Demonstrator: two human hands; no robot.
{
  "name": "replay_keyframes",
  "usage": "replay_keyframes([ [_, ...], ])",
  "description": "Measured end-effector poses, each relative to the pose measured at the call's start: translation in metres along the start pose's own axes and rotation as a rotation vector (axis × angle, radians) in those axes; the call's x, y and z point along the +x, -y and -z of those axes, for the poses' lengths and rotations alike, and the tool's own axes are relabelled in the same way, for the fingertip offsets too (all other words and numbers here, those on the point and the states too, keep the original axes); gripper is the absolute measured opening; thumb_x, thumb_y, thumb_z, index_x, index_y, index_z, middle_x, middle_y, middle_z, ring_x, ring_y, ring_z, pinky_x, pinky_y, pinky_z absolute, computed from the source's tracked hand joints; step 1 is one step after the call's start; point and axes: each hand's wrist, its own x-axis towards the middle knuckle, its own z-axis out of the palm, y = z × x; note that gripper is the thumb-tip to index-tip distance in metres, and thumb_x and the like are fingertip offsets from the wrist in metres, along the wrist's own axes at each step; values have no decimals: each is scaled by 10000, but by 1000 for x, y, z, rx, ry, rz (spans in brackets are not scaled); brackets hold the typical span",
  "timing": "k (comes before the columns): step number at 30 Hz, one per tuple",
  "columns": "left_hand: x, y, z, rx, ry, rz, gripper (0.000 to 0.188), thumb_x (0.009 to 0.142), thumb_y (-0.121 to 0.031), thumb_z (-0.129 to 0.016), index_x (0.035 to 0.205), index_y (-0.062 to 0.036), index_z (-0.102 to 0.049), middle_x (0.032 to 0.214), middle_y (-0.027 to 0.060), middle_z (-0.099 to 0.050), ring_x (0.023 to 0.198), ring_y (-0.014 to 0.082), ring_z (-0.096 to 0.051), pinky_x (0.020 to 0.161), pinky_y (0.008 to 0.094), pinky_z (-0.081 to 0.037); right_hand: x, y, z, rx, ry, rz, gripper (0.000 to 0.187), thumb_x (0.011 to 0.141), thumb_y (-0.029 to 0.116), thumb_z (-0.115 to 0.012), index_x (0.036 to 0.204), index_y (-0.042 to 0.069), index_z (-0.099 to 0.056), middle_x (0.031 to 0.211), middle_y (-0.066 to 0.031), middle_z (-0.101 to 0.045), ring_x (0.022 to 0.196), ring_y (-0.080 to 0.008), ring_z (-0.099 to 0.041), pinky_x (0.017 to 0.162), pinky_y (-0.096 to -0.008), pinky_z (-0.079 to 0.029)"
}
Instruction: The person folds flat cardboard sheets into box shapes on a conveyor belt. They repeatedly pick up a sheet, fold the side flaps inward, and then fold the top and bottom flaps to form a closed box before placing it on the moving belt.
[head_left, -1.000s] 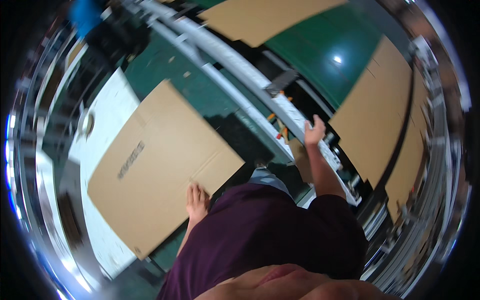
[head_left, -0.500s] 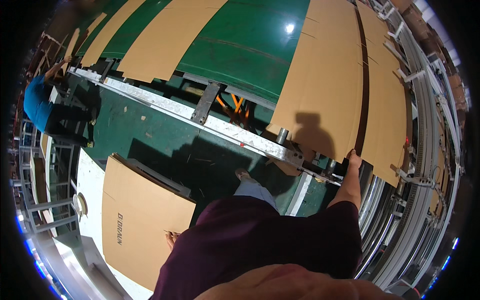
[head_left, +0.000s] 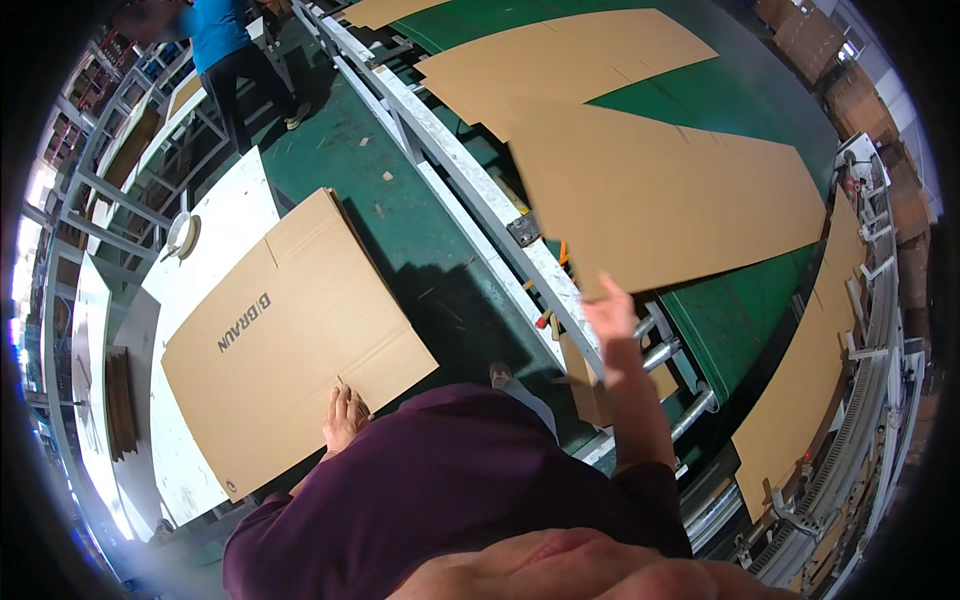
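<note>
My right hand (head_left: 610,308) pinches the near corner of a large flat cardboard sheet (head_left: 665,190). That sheet slants over the green conveyor belt and overlaps another cardboard sheet (head_left: 570,55) behind it. To the left, my left hand (head_left: 345,420) rests on the near edge of a stack of flattened cardboard blanks (head_left: 300,330), its fingers stretched out beside a small slit. Dark print marks the stack's top blank. The stack lies on a white-topped table (head_left: 170,310).
A pale metal rail (head_left: 470,190) runs between the table and the green belt (head_left: 735,305). Metal rollers (head_left: 690,410) stand at the belt's near end. Farther right, another cardboard sheet (head_left: 810,370) lies beside the machine frame. A person in blue (head_left: 225,50) stands at the far left.
My view has turned. The sheet in my right hand has swung left, away from the sheet on the right, and now lies slanted over the belt. My left hand stays on the stack.
</note>
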Motion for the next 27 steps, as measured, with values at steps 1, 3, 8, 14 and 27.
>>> replay_keyframes([
  [1,4,-1,0,-7,-22,-15,647,806,-349,-682,1345,-84,-443,1440,127,-381,1370,330,-309,1060,428,-377,-14,-26,-46,-43,13,-100,298,899,120,-588,1189,90,-522,1178,-91,-576,1064,-254,-546,902,-446,-462],
  [3,7,2,-7,-6,-100,-55,647,800,-336,-691,1342,-81,-446,1434,124,-392,1366,328,-318,1067,425,-366,-59,-68,-124,89,343,-340,246,889,169,-610,1107,60,-568,1027,-106,-631,893,-267,-612,793,-448,-499],
  [8,-11,5,-13,-14,-170,-25,613,797,-318,-693,1317,-76,-475,1421,121,-407,1352,327,-342,1043,420,-392,-117,22,-248,302,1128,-91,590,777,350,-734,1209,8,-525,1181,-148,-572,1109,-258,-524,984,-430,-421],
  [14,4,-5,1,-28,-133,-27,609,752,-247,-732,1283,-68,-492,1402,117,-425,1341,317,-361,1037,419,-407,7,127,-117,-838,-20,1503,959,693,317,-812,1418,-23,-286,1459,-238,-304,1333,-381,-335,1133,-531,-223],
  [27,1,-10,21,-51,-64,-7,650,699,-210,-762,1271,-66,-489,1371,127,-456,1314,338,-391,1044,410,-408,92,62,115,-152,-148,284,397,873,90,-552,1248,-27,-501,1192,-140,-587,1103,-294,-572,939,-433,-474],
])
